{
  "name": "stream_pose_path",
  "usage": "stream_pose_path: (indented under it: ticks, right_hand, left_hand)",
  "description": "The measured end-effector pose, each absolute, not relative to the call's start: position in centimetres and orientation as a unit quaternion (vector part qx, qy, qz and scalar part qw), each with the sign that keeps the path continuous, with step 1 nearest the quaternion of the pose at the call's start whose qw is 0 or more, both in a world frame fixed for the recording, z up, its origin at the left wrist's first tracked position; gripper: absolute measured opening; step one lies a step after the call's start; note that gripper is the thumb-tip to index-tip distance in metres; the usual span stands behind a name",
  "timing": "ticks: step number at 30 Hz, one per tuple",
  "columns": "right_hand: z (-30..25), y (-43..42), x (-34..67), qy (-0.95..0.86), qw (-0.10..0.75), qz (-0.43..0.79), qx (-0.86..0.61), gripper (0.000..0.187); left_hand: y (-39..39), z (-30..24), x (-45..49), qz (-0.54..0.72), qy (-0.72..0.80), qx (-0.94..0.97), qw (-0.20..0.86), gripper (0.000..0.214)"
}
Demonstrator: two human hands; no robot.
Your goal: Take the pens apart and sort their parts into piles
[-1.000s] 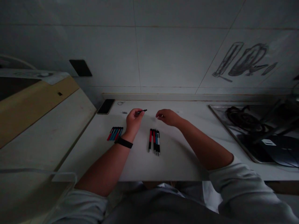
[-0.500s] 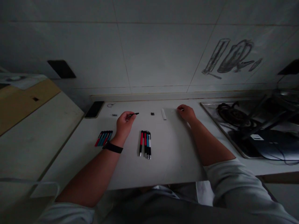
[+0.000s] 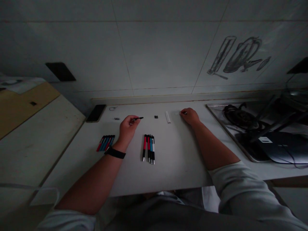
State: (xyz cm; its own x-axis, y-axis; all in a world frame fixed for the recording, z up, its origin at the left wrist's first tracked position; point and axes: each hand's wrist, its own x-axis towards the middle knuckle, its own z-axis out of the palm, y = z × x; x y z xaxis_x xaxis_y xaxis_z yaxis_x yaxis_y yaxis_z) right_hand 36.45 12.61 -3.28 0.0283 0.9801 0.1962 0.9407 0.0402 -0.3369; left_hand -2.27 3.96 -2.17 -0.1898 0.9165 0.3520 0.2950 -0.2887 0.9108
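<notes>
My left hand (image 3: 128, 127) is closed round a thin dark pen part (image 3: 139, 118) whose tip points right, a black band on that wrist. My right hand (image 3: 190, 115) rests far out on the white worktop (image 3: 168, 166), fingertips pinched on something small that I cannot make out. Between the hands lie a small black piece (image 3: 156, 117) and a short white stick (image 3: 167, 116). Several assembled red, blue and black pens (image 3: 149, 148) lie in a row below them. A second row of pens (image 3: 105, 142) lies left of my left wrist.
A dark phone (image 3: 96, 113) lies at the worktop's back left, with tiny springs (image 3: 117, 118) and a small ring (image 3: 112, 108) near it. A gas hob (image 3: 243, 125) with a dark flat object (image 3: 281, 147) fills the right. A lower wooden surface (image 3: 29, 106) stands left.
My right hand has moved right, away from the left hand, uncovering the black piece and white stick. The view has swung rightward. My left hand keeps its hold on the pen part.
</notes>
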Motion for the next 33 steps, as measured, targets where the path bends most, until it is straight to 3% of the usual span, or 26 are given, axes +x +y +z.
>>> stream_pose_path:
  ticks: [25, 33]
  right_hand:
    - [-2.7, 11.7, 36.6, -0.702, 0.193, 0.064, -0.683, 0.025]
    - [1.4, 8.3, 32.5, -0.682, 0.348, 0.081, -0.638, 0.025]
  left_hand:
    - [3.3, -1.2, -1.6, 0.534, 0.511, 0.608, 0.29, 0.019]
    - [3.1, -1.6, -1.2, 0.515, 0.471, 0.661, 0.275, 0.014]
